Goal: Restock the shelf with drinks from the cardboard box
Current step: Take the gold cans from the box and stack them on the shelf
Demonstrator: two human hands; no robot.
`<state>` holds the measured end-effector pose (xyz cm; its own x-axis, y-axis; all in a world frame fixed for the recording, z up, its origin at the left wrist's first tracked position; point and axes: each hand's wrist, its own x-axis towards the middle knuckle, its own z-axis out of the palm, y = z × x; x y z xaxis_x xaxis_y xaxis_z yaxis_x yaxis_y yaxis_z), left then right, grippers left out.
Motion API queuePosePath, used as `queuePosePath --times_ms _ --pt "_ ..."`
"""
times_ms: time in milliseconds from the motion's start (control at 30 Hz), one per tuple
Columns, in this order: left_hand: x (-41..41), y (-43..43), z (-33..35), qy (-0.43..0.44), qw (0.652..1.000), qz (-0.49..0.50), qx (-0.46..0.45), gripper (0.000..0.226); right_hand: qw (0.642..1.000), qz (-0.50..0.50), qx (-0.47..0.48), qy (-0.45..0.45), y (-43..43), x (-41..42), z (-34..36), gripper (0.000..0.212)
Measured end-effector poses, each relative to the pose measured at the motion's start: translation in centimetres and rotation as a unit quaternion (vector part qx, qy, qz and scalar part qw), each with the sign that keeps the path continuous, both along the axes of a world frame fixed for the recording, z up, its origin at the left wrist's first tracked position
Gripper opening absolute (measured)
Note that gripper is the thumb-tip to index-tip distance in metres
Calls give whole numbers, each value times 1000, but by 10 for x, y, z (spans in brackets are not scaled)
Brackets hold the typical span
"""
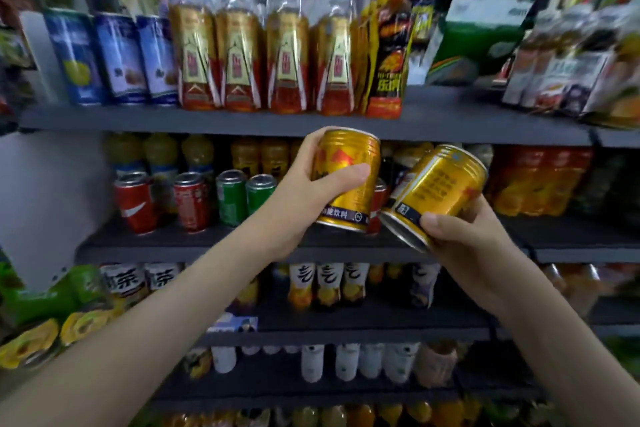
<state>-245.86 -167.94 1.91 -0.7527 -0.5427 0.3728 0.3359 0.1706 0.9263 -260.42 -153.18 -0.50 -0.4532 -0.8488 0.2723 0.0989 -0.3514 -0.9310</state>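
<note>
Just in front of the cola shelf [173, 243], the left hand [308, 194] wrapped a gold can [349, 163] mid-body while the right hand [464, 239] gripped a second gold can [440, 187], tilted, near its base; both likely rigid, slick, heavy.

Centre: left hand [304, 184] holding upright can [346, 180].
Right of centre: right hand [460, 236] holding tilted can [436, 191] just beside it.
Behind, left: soda cans [190, 201] standing on shelf [173, 253].

A glossy gold metal can [346, 180] gleams in my left hand [304, 198], a second gold can [440, 187], ridged and shiny, in my right hand [464, 239], both below the matt grey shelf board [207, 121]. Above that board, clear plastic bottles [239, 45] wear glossy film.
</note>
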Motion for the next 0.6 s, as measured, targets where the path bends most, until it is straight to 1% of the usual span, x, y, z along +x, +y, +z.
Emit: queuePosePath --times_ms 200,367,433,533,600 --pt "-14 -31 29 54 997 24 -54 65 997 -6 -18 75 -37 -28 57 108" --pt "-20 -60 44 74 994 35 -71 64 988 -71 -7 139 -58 -63 87 109" --pt "-25 -67 47 86 993 48 -73 65 984 -91 14 151 -61 -81 99 100" --pt "-36 -71 49 95 989 71 -86 65 978 -119 29 172 -68 -110 111 102" --pt "-43 -72 49 99 987 85 -93 63 973 -139 33 182 -74 -130 117 97"
